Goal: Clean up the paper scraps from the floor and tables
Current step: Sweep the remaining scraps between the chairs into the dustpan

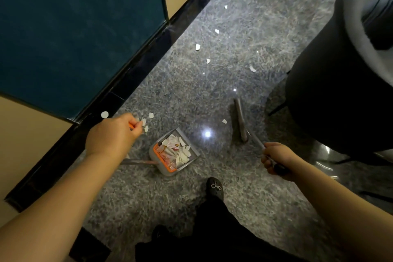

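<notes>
Sweeping step under way on the floor (223,95). Right hand (276,160) is curled round the broom (241,121) handle, broom head resting on the floor near one scrap. Left hand (114,134) is closed on something orange, likely the dustpan's handle top; cannot tell for sure.

Dustpan (174,152) sits on the floor between the hands, already holding a heap of scraps.

Loose scraps (198,47) count: five strung out toward the far wall, one beside the broom, about three small ones plus one round piece by the left hand. Roughly ten.

Next, probably: drag the broom through the far string toward the pan, keeping its lip flat.

One dark stool (340,70) stands right.
</notes>
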The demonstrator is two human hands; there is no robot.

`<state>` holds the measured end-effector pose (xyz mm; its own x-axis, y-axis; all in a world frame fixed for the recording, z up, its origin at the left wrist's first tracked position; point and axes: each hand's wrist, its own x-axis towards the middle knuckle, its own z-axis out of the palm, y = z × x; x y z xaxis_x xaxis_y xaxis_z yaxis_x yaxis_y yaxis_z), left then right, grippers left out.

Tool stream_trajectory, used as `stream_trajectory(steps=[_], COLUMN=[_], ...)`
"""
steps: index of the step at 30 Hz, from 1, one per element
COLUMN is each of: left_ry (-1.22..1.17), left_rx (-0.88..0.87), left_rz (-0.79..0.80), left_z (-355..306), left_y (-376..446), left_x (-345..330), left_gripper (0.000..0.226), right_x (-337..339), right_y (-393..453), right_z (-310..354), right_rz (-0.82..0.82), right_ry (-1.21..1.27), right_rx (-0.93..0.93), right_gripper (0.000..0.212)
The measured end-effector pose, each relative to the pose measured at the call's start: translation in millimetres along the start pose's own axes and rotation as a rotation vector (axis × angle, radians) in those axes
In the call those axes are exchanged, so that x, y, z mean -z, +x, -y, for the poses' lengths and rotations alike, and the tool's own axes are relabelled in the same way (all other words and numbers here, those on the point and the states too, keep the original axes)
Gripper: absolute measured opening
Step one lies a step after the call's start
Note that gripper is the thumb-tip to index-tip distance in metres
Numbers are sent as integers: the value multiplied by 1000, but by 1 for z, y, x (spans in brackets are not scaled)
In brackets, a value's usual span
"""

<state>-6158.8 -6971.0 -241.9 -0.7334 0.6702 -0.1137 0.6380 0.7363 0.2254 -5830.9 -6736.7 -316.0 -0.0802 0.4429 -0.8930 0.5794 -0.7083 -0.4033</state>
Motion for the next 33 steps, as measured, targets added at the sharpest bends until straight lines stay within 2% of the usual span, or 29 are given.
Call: stream_trajectory(steps=[6,11,15,20,24,28,33], left_ry=[39,41,4,-5,-25,12,-15], left_rx=[19,153,233,284,318,335,373], left_rz=[26,37,-41,-143,-152,-189,-202], left_z=[-16,7,44,101,144,189,243], left_y=[26,27,18,-1,-18,-32,-41], left_x=[-7,7,28,49,62,72,79], left_gripper=[23,23,22,20,19,19,19], right_x=[-6,-39,-78,-142,-203,-267,-329], right_y=[46,60,58,37,14,-8,-34], right_z=[46,64,71,81,86,83,78], right_rz=[-46,20,72,175,274,337,356], right_ry=[-115,-187,-289,-304,-287,-294,-335], right_rx=[-55,-109,-97,-54,-32,-34,-20], right_gripper=[25,22,21,18,22,16,23])
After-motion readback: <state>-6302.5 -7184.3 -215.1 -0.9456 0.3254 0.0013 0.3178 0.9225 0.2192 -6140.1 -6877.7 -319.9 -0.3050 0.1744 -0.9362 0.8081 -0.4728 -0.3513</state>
